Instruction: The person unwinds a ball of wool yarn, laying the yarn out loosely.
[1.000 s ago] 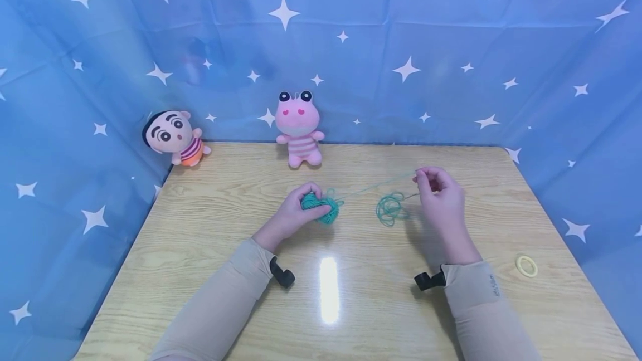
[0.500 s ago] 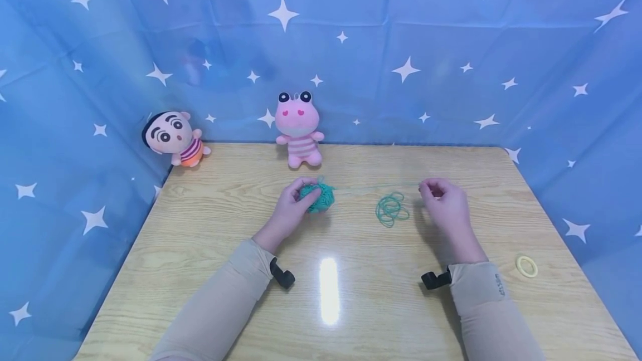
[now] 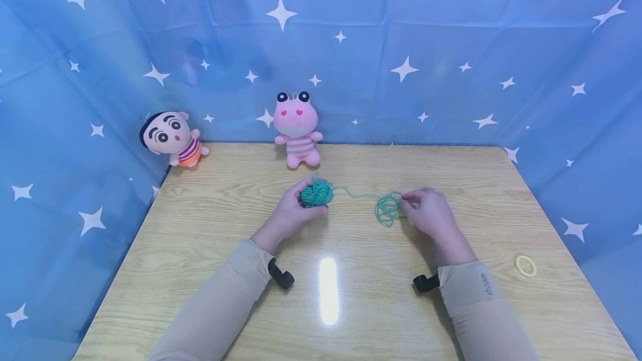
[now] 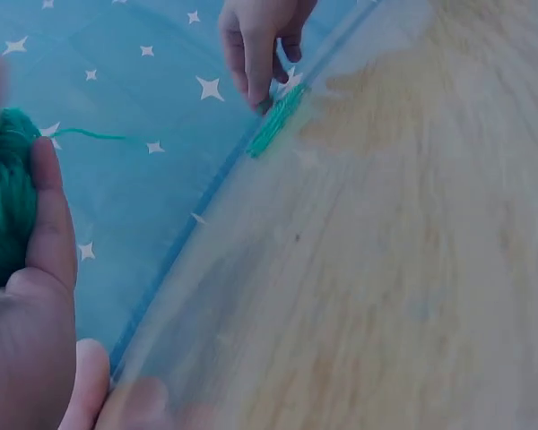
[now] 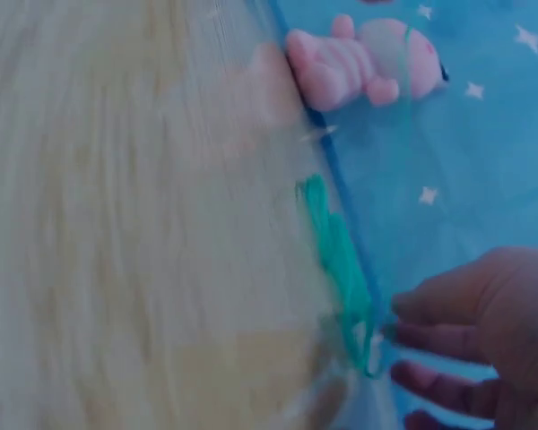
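Observation:
A ball of teal-green yarn point(image 3: 317, 194) sits in my left hand point(image 3: 291, 213), with fingers behind it and the thumb along its near side. The left wrist view shows the same yarn ball point(image 4: 9, 202) against the palm. A slack yarn strand point(image 3: 356, 194) runs from the ball to a loose coil of yarn point(image 3: 387, 209) on the table. My right hand point(image 3: 431, 213) is at the coil's right side, thumb and index fingertips close together on the yarn. In the right wrist view, the coiled yarn point(image 5: 341, 264) reaches the fingertips of my right hand point(image 5: 493, 340).
A pink plush toy point(image 3: 298, 130) stands at the back of the wooden table point(image 3: 241, 305). Another plush doll point(image 3: 173, 138) leans at the back left corner. A pale yellow ring point(image 3: 525, 266) lies at the right. A blue starry curtain point(image 3: 371, 49) borders the table.
My right hand first draws back slightly, then comes left and down to the coil. The strand goes from taut to slack. My left hand turns the yarn ball, exposing more of it.

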The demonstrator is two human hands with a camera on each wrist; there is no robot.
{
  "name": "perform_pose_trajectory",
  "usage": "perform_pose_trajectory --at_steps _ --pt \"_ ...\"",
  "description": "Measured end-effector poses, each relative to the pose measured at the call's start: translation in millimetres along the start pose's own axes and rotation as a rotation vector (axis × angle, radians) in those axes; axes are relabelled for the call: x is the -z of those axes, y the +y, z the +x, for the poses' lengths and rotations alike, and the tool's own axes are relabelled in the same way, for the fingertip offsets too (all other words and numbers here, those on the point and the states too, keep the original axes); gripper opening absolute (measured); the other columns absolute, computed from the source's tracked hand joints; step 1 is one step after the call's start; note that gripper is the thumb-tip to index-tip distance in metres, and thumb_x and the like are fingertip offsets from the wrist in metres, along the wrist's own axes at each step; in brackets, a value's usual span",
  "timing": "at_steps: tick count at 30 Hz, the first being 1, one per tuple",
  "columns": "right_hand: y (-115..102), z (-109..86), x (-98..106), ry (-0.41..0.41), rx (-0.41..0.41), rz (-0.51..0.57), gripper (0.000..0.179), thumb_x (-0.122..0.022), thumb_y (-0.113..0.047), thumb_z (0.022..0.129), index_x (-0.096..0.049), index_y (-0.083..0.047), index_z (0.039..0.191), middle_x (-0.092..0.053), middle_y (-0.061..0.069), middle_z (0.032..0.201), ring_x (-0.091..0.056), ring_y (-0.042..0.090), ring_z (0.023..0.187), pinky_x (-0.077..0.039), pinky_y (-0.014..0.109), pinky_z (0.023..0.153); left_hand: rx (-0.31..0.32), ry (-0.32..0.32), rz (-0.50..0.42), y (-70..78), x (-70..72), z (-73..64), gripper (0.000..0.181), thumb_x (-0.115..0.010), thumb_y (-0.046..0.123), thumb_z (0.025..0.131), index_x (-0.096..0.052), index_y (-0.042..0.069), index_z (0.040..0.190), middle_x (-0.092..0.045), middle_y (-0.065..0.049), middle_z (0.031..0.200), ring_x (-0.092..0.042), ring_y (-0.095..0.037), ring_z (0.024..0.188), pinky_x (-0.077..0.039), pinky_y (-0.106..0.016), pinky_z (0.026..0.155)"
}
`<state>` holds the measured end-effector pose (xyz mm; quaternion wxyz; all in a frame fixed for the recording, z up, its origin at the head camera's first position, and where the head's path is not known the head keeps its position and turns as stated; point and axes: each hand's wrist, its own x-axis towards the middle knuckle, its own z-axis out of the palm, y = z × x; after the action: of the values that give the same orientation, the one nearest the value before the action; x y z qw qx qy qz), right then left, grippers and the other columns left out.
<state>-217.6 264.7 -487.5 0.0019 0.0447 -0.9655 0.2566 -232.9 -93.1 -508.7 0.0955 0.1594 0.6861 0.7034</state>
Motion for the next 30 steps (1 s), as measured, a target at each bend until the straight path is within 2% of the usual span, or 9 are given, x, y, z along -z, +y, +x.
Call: perform_pose_trajectory --at_steps 2,4,10,13,16,21,24,26,30 --pt "-9.7 -2.2 -0.6 0.027 0.004 -0.012 0.041 -0.063 -0.028 0.109 -0.072 0.001 0.137 -0.063 0.033 0.145 -0.052 0.058 0.140 -0.037 0.074 0.122 0.003 0.013 0.070 0.4 -0.9 -0.5 0.063 -0.087 0.005 0.090 -0.064 0.012 0.147 -0.067 -0.010 0.149 -0.063 -0.015 0.134 -0.051 -0.027 0.118" --pt "-22.1 -4.4 -4.0 0.077 0.036 0.015 0.042 -0.063 -0.026 0.108 -0.069 0.000 0.141 -0.061 0.033 0.149 -0.048 0.059 0.142 -0.036 0.074 0.122 0.007 0.017 0.079 1.7 -2.7 -1.2 0.060 -0.088 0.007 0.089 -0.065 0.013 0.145 -0.070 -0.008 0.143 -0.065 -0.013 0.128 -0.052 -0.028 0.116" --pt "-71.0 -13.1 -30.4 0.137 0.301 0.217 0.047 -0.068 -0.025 0.109 -0.062 -0.009 0.153 -0.066 0.019 0.152 -0.065 0.044 0.129 -0.059 0.061 0.105 0.007 -0.068 0.008 2.2 -6.5 -2.9 0.052 -0.076 0.004 0.101 -0.060 0.004 0.150 -0.073 -0.018 0.129 -0.077 -0.016 0.106 -0.065 -0.035 0.105" --pt "-90.6 -15.6 -44.6 0.162 0.425 0.269 0.048 -0.071 -0.022 0.108 -0.062 -0.009 0.153 -0.073 0.013 0.146 -0.073 0.036 0.117 -0.066 0.051 0.095 0.006 -0.118 0.044 2.7 -7.7 -4.9 0.050 -0.074 0.009 0.104 -0.060 0.004 0.152 -0.073 -0.016 0.128 -0.076 -0.022 0.107 -0.066 -0.033 0.102" --pt "-102.2 -16.2 -54.2 0.235 0.493 0.261 0.037 -0.076 -0.017 0.105 -0.073 -0.009 0.141 -0.082 0.009 0.128 -0.076 0.030 0.107 -0.067 0.045 0.088 -0.002 -0.162 0.061 2.7 -9.2 -5.7 0.048 -0.071 0.011 0.106 -0.060 0.001 0.152 -0.072 -0.018 0.132 -0.073 -0.026 0.114 -0.065 -0.038 0.104" --pt "-105.5 -16.0 -61.3 0.375 0.538 0.230 0.012 -0.080 -0.009 0.101 -0.084 -0.007 0.112 -0.085 0.008 0.100 -0.078 0.026 0.093 -0.065 0.044 0.079 -0.021 -0.162 0.011 3.0 -11.5 -4.9 0.048 -0.063 0.012 0.111 -0.055 0.003 0.158 -0.066 -0.025 0.144 -0.071 -0.015 0.115 -0.065 -0.042 0.104" --pt "-104.0 -15.8 -61.7 0.410 0.544 0.249 0.010 -0.079 -0.007 0.100 -0.084 -0.006 0.109 -0.084 0.007 0.096 -0.077 0.024 0.090 -0.065 0.044 0.079 -0.028 -0.117 -0.032 3.8 -11.3 -4.3 0.056 -0.058 0.014 0.114 -0.043 0.018 0.168 -0.063 -0.027 0.141 -0.073 -0.015 0.111 -0.067 -0.039 0.098" --pt "-103.0 -15.4 -61.2 0.416 0.541 0.259 0.010 -0.079 -0.007 0.100 -0.083 -0.007 0.109 -0.083 0.006 0.095 -0.076 0.023 0.089 -0.065 0.045 0.080 -0.025 -0.101 -0.091 4.4 -11.2 -3.8 0.059 -0.054 0.013 0.115 -0.037 0.021 0.171 -0.062 -0.024 0.136 -0.075 -0.019 0.107 -0.069 -0.043 0.094" --pt "-99.9 -14.8 -58.3 0.414 0.515 0.280 0.010 -0.079 -0.008 0.101 -0.083 -0.006 0.110 -0.083 0.007 0.094 -0.075 0.023 0.089 -0.064 0.048 0.082 -0.020 -0.096 -0.189 3.6 -10.2 -4.5 0.045 -0.048 0.011 0.116 -0.041 0.007 0.160 -0.062 -0.011 0.121 -0.077 -0.023 0.098 -0.070 -0.052 0.085"
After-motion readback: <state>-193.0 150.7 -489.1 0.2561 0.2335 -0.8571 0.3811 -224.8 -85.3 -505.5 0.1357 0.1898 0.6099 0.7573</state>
